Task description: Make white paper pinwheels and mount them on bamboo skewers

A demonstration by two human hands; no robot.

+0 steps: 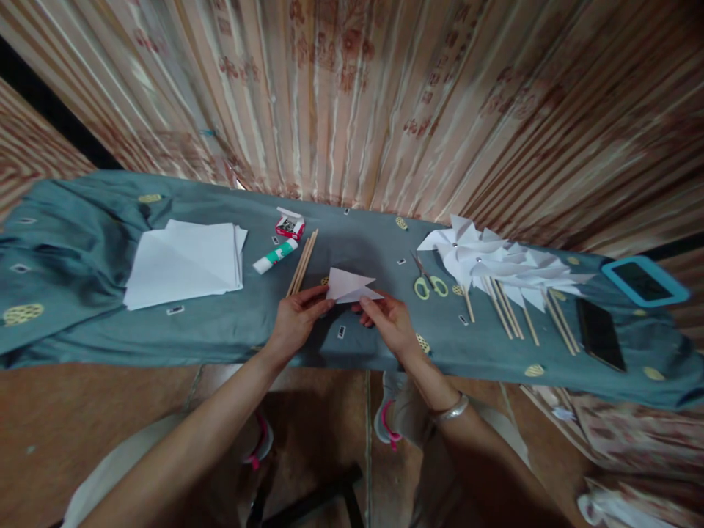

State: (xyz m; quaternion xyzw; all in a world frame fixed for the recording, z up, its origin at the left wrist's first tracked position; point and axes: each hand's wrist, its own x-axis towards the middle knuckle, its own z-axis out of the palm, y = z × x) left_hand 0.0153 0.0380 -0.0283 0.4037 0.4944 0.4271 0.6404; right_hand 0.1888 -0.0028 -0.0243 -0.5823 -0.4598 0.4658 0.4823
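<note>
Between my two hands is a small folded piece of white paper (350, 284) with a notch on its right side, forming two points. My left hand (300, 315) pinches its left edge. The fingers of my right hand (386, 319) close on the lower right point. Several thin wooden sticks (304, 262) lie just beyond my left hand. A pair of scissors (428, 282) with yellow-green handles rests to the right of my right hand. Farther left are a glue stick (275, 256) and an opened small red box (290, 224) with tiny dark things inside.
A stack of white paper sheets (184, 260) lies at the left. Several white paper pinwheels (489, 257) on sticks are piled at the right, beside a dark phone (600, 334) and a blue-framed tablet (644, 281). A pleated curtain (352, 95) hangs behind the cloth-covered table (220, 337).
</note>
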